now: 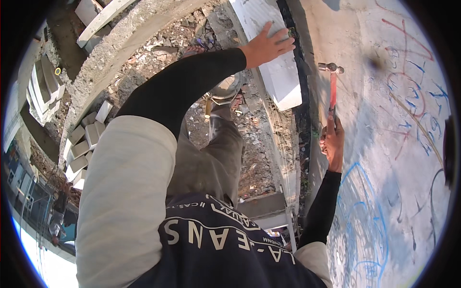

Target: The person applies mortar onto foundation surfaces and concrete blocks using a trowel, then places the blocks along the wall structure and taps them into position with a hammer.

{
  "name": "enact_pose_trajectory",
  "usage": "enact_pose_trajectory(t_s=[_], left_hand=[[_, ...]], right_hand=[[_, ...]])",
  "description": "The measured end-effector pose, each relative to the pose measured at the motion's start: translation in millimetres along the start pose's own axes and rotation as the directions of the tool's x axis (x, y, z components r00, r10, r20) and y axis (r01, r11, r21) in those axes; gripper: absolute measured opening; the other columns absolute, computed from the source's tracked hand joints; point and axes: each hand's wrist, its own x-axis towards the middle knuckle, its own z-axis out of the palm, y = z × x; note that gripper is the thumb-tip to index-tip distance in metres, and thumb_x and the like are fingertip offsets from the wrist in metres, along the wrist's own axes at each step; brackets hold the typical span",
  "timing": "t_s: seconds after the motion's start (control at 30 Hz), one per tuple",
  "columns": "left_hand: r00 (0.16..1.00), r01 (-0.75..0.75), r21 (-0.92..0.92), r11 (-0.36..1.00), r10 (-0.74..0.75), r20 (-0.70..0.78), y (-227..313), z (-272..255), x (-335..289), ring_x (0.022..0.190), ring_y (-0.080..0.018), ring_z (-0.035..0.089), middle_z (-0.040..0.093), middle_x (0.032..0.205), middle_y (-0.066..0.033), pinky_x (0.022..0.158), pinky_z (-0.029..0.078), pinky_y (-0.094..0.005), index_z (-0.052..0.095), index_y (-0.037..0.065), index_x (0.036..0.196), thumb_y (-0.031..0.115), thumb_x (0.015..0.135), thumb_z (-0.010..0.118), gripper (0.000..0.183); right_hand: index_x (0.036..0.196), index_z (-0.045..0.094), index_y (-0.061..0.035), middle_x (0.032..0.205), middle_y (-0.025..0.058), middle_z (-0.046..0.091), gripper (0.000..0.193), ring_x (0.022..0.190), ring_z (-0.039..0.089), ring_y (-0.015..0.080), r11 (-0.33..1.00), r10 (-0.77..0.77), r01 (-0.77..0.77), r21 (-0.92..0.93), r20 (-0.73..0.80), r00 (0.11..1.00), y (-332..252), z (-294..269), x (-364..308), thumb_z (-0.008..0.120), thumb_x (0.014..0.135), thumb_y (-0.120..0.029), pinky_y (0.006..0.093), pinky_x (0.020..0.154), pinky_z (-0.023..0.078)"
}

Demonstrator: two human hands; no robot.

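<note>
Head view: the left hand (266,46) rests spread open on the white block (283,85), near the right edge of the narrow ledge (279,139); the right hand (333,143) is gripping the red-handled hammer (333,91)

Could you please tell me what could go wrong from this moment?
The left hand lies with spread fingers on the white block, so a stray blow from the hammer in the right hand might hit them. The hammer also appears near the marked wall, which it could knock when swung. Loose rubble covers the ground, so footing might be unsteady.
</note>
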Motion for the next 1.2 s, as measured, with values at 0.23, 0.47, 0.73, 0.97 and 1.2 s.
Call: enact_pose_trajectory(t_s=[0.23,0.47,0.73,0.97,1.2], left_hand=[[0.991,-0.077,0.08,0.994,0.085,-0.104,-15.7,9.1,7.9,0.139,-0.0333,0.04,0.044,0.15,-0.0021,0.087,0.049,-0.0613,0.037,0.02,0.156,0.027,0.083,0.073,0.081],[0.992,-0.1,0.096,0.99,0.107,-0.073,-18.3,15.4,7.1,0.137,-0.0316,0.042,0.046,0.147,-0.0019,0.087,0.049,-0.0597,0.04,0.021,0.154,0.024,0.087,0.069,0.073],[0.995,-0.054,0.069,0.996,0.06,-0.079,-17.8,2.3,7.5,0.142,-0.0322,0.037,0.042,0.153,-0.0021,0.097,0.044,-0.0637,0.034,0.021,0.159,0.028,0.086,0.071,0.081],[0.994,-0.04,-0.299,0.953,0.069,0.086,-7.4,-41.5,22.0,0.143,-0.0411,0.036,0.053,0.14,-0.018,0.112,0.021,-0.0739,0.056,0.001,0.14,0.072,0.066,0.074,0.104],[0.974,-0.141,-0.484,0.864,0.208,0.088,-47.2,-16.5,54.6,0.113,-0.0286,0.056,0.066,0.097,-0.0061,0.118,0.019,-0.0631,0.074,0.009,0.098,0.08,0.067,0.067,0.077]], right_hand=[[0.151,0.046,-0.0284,0.065,-0.0049,0.044,0.059,0.042,0.033,0.0037,0.965,0.26,-0.258,-0.04,0.199,0.945,53.9,12.9,91.1,0.059,0.099,-0.054,0.0219,0.034,0.022],[0.13,0.06,-0.024,0.053,-0.0069,0.039,0.042,0.036,0.035,0.0065,0.963,0.161,-0.084,-0.258,0.297,0.941,53.1,43.2,115.0,0.055,0.101,-0.053,0.0251,0.033,0.026],[0.132,0.06,-0.0243,0.053,-0.0044,0.041,0.038,0.034,0.038,0.0091,0.952,0.106,-0.011,-0.305,0.297,0.949,40.2,42.2,127.0,0.054,0.103,-0.049,0.028,0.032,0.027],[0.122,0.062,-0.0064,0.078,0.0262,0.067,0.038,0.071,0.066,0.0456,0.558,-0.622,0.551,-0.621,0.127,0.773,-25.2,25.8,125.5,0.05,0.103,-0.036,0.0519,0.064,0.05],[0.109,0.062,0.0003,0.074,0.0239,0.06,0.032,0.066,0.059,0.0405,0.591,-0.751,0.679,-0.435,0.009,0.66,-189.1,78.7,56.8,0.047,0.106,-0.029,0.0457,0.061,0.044]])
